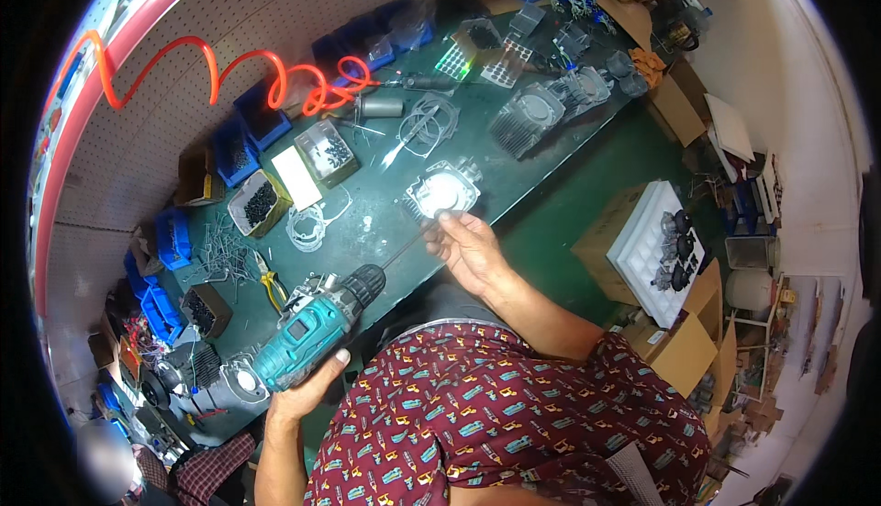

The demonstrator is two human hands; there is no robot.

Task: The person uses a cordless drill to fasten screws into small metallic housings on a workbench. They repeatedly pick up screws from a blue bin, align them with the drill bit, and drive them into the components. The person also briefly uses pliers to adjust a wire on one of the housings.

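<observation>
My left hand [312, 389] is wrapped round the grip of a teal cordless drill [303, 336] with a black chuck. From the chuck a long thin bit [404, 251] points up and right toward my right hand [470, 254]. Thumb and fingers of that hand are pinched together at the bit's far end; what sits between them is too small to make out. Just beyond the fingertips lies a silver metal housing [442, 190] with a round pale opening, on the green workbench [367, 217].
Gaskets [307, 229], yellow-handled pliers [270, 283] and bins of dark screws [258, 203] lie to the left. Finned cylinder blocks [528, 119] stand farther right. A coiled orange air hose [214, 79] hangs behind. Cartons and a white foam tray [647, 249] are right of the bench.
</observation>
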